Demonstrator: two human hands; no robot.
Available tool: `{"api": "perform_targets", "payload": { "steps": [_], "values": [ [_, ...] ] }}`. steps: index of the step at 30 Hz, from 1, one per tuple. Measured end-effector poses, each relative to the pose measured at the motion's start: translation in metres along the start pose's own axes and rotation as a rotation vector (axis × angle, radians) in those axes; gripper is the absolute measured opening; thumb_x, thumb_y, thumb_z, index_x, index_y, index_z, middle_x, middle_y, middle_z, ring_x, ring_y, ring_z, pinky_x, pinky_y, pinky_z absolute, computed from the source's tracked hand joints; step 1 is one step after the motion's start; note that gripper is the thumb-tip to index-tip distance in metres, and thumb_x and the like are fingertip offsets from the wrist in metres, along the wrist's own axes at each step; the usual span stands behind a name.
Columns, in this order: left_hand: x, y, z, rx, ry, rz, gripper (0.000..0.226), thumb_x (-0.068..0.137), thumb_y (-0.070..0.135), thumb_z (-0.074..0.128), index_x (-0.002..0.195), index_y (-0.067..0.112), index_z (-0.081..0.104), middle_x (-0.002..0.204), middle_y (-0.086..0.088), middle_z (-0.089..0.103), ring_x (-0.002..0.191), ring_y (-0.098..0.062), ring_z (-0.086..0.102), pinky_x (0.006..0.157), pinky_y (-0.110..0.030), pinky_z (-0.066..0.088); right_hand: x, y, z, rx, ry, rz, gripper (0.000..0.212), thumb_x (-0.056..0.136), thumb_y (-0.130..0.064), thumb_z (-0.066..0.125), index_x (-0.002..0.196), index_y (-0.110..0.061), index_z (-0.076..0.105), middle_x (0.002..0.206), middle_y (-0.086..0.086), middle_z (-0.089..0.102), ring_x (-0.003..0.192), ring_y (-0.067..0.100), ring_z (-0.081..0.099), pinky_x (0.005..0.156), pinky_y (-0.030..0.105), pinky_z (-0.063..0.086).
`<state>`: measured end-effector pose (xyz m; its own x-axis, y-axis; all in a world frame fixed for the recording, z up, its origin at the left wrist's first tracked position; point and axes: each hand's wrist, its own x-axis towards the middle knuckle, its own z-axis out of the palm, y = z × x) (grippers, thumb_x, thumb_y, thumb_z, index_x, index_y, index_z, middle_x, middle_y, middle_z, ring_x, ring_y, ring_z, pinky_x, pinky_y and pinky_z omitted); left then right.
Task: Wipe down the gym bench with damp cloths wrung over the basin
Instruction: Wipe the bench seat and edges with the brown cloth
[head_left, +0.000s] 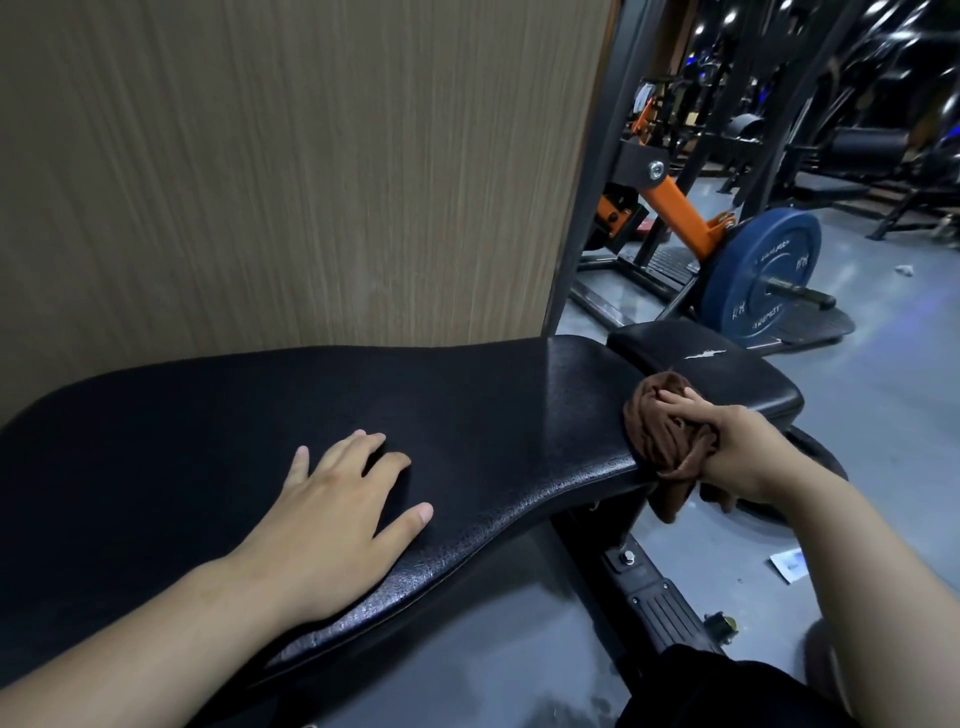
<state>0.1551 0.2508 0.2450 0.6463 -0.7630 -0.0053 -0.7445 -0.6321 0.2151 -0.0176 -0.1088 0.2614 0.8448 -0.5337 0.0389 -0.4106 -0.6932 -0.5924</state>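
Note:
The black padded gym bench (218, 441) runs across the middle of the head view, with its smaller seat pad (727, 369) at the right end. My left hand (337, 519) lies flat on the long pad, fingers spread, holding nothing. My right hand (737, 447) grips a bunched brown cloth (660, 436) and presses it against the pad's right near edge, beside the gap to the seat pad. Part of the cloth hangs down below the edge. No basin is in view.
A wood-grain wall panel (285, 171) stands right behind the bench. An orange-and-black machine (675, 208) with a blue weight plate (763, 270) is at the right rear. The bench's black frame foot (654, 603) and a scrap of paper (789, 566) lie on the grey floor.

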Motion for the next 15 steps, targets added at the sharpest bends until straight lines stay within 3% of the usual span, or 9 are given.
{"api": "perform_targets", "payload": {
  "steps": [2, 3, 6, 10, 15],
  "values": [
    [-0.003, -0.004, -0.002, -0.005, 0.009, -0.01, 0.07, 0.091, 0.07, 0.021, 0.15, 0.033, 0.028, 0.161, 0.008, 0.015, 0.151, -0.01, 0.0, 0.123, -0.048, 0.006, 0.0, -0.007, -0.003, -0.046, 0.017, -0.022, 0.07, 0.075, 0.015, 0.053, 0.12, -0.037, 0.066, 0.131, -0.028, 0.045, 0.137, 0.0, 0.034, 0.086, 0.028, 0.053],
    [-0.004, -0.006, -0.003, -0.011, 0.016, -0.014, 0.068, 0.092, 0.068, 0.023, 0.15, 0.032, 0.027, 0.161, 0.009, 0.016, 0.151, -0.01, 0.0, 0.123, -0.047, 0.006, 0.001, -0.012, -0.003, -0.043, 0.023, -0.036, 0.066, 0.076, 0.014, 0.053, 0.115, -0.035, 0.069, 0.127, -0.026, 0.049, 0.135, -0.001, 0.036, 0.093, 0.018, 0.044],
    [-0.01, -0.016, -0.008, -0.044, 0.04, -0.035, 0.069, 0.093, 0.066, 0.024, 0.152, 0.029, 0.023, 0.16, 0.01, 0.019, 0.151, -0.007, 0.002, 0.124, -0.045, 0.007, 0.003, -0.037, 0.006, 0.115, -0.052, -0.071, 0.057, 0.078, 0.019, 0.05, 0.112, -0.019, 0.074, 0.117, -0.022, 0.058, 0.128, -0.005, 0.04, 0.088, -0.007, 0.03],
    [-0.022, -0.034, -0.017, -0.041, 0.071, -0.072, 0.065, 0.096, 0.063, 0.029, 0.152, 0.029, 0.023, 0.161, 0.01, 0.02, 0.151, -0.007, 0.002, 0.124, -0.044, 0.007, 0.012, -0.069, 0.038, 0.211, -0.164, -0.146, 0.055, 0.079, 0.019, 0.055, 0.1, -0.026, 0.079, 0.11, -0.017, 0.07, 0.12, -0.015, 0.048, 0.099, 0.001, 0.034],
    [-0.044, -0.063, -0.028, -0.011, 0.09, -0.139, 0.064, 0.097, 0.061, 0.032, 0.152, 0.028, 0.024, 0.161, 0.008, 0.019, 0.151, -0.009, 0.002, 0.124, -0.045, 0.007, 0.018, -0.119, 0.078, 0.356, -0.205, -0.228, 0.06, 0.084, 0.017, 0.055, 0.084, -0.038, 0.08, 0.098, -0.026, 0.072, 0.111, -0.017, 0.054, 0.09, -0.002, 0.037]
  ]
}}
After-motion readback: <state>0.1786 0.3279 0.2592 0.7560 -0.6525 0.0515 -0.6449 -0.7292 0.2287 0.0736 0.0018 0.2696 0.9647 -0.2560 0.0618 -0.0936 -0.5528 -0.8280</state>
